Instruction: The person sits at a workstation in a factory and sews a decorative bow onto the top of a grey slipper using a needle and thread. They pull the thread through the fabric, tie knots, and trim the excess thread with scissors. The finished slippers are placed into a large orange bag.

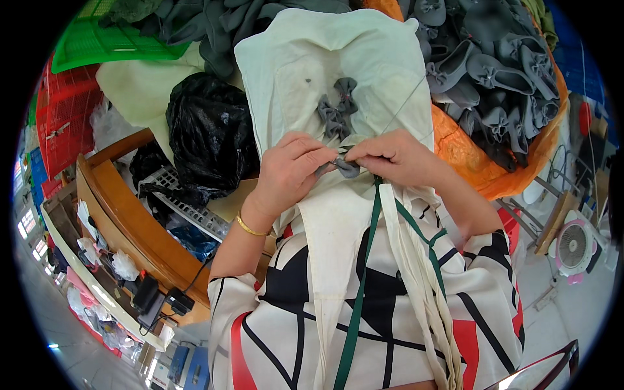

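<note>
- The brown wooden furniture (114, 188), left of the pale cloth, has smooth, edge-banded panels; the lens bends it and clutter covers parts, so its kind is hard to make out.
- The pale cloth (276, 71), creased and padded-looking, spreads in front of the person; its near part disappears beneath the hands, and whatever supports it is hidden.
- The orange sack (546, 156), of crinkled sheeting, gapes right of the pale cloth, its far rim mostly covered.
- The black plastic bag (211, 123), glossy and crumpled, bulges just left of the pale cloth, its contents hidden.
- The green basket (97, 39), a perforated one, lies beyond the pale cloth's far left corner, cut off by the dark lens border.
- The left hand (291, 169) is above the pale cloth's near part, knuckles up, fingers bent inward, thumb and fingertips pinching the grey piece.
- The right hand (398, 156) meets it from the other side, wrist angled in, fingers curled and narrowed on the same piece.
- The grey shoes (497, 71), soft-looking and bow-trimmed, heap in the sack right of the pale cloth, overlapping one another.
- The grey bows (336, 118), knotted fabric, lie together mid-cloth.
- The grey piece (349, 169), folded fabric over the pale cloth's near part, is partly hidden by fingertips.
</note>
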Available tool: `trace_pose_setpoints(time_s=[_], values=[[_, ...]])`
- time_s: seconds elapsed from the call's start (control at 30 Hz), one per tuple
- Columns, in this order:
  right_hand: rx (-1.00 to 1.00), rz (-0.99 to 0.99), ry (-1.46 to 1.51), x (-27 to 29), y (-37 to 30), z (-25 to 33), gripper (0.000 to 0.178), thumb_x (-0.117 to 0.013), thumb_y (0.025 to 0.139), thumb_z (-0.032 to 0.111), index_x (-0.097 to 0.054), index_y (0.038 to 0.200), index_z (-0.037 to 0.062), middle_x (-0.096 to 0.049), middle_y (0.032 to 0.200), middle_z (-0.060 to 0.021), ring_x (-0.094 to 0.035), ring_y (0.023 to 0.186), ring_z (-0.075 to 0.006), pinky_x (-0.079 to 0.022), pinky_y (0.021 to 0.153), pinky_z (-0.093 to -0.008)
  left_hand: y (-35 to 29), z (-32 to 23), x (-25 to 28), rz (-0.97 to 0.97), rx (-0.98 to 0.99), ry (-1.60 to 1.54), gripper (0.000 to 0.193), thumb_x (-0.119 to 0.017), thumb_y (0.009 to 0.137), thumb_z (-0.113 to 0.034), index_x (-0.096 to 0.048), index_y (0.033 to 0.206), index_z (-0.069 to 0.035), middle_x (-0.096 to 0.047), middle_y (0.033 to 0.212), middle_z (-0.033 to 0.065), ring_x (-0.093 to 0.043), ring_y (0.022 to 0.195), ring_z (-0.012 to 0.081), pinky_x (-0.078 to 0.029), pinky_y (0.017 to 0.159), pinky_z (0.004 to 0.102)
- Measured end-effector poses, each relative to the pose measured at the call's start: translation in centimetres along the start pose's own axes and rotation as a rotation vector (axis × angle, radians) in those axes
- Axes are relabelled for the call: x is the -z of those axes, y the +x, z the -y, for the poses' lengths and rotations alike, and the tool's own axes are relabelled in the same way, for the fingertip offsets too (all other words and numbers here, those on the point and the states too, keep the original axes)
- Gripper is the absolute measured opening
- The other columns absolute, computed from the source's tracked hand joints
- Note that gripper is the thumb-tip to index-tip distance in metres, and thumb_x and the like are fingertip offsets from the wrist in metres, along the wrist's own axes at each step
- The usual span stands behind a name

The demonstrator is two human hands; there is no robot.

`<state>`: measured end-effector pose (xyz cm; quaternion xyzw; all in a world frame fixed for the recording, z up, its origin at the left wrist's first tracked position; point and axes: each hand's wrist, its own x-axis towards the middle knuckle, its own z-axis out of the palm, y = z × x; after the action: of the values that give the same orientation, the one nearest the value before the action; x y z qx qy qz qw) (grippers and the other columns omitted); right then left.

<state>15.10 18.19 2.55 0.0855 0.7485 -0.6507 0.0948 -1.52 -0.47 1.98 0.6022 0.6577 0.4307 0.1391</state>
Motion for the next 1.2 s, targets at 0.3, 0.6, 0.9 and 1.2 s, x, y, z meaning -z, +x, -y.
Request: trace_pose_setpoints(time_s=[0.3,0.6,0.9,1.2], values=[[0.023,0.041,0.16,-0.6,0.1,-0.6,0.016,-0.061,0.094,0.005,-0.068,0.108,0.0046,-0.067,0.087,-0.0026,-0.058,0.073,-0.0102,-0.046,0.069,-0.024,-0.9,-0.3,-0.3,0.04,0.153,-0.256,0.027,-0.081,0.067,-0.003,-0.072,0.093,-0.008,-0.065,0.081,0.0063,-0.059,0.076,0.026,-0.048,0.065,0.034],[-0.027,0.036,0.217,-1.6,0.1,-1.4,0.008,-0.059,0.096,0.006,-0.063,0.103,0.004,-0.06,0.08,0.0014,-0.052,0.069,-0.0055,-0.044,0.063,-0.0228,-0.9,-0.5,-0.8,0.006,0.167,-0.291,0.024,-0.081,0.07,-0.006,-0.072,0.092,-0.007,-0.061,0.074,0.0054,-0.055,0.07,0.0247,-0.045,0.063,0.0329],[-0.094,0.042,0.374,-1.5,0.4,-0.7,0.032,-0.064,0.094,0.021,-0.055,0.12,0.0054,-0.058,0.085,0.0018,-0.051,0.074,-0.0047,-0.043,0.066,-0.0215,-1.1,-1.6,-1.0,-0.059,0.607,-0.648,0.016,-0.077,0.081,-0.006,-0.072,0.095,-0.005,-0.063,0.085,0.0036,-0.055,0.073,0.012,-0.045,0.068,0.0259],[-0.114,-0.119,0.275,-2.6,1.0,-0.1,0.045,-0.061,0.094,0.029,-0.048,0.131,0.0062,-0.055,0.089,0.002,-0.05,0.073,-0.0055,-0.041,0.067,-0.0212,-0.9,-1.5,-1.6,-0.054,0.506,-0.49,0.015,-0.077,0.08,-0.006,-0.073,0.093,-0.006,-0.062,0.08,0.0039,-0.054,0.068,0.0123,-0.044,0.064,0.026]])
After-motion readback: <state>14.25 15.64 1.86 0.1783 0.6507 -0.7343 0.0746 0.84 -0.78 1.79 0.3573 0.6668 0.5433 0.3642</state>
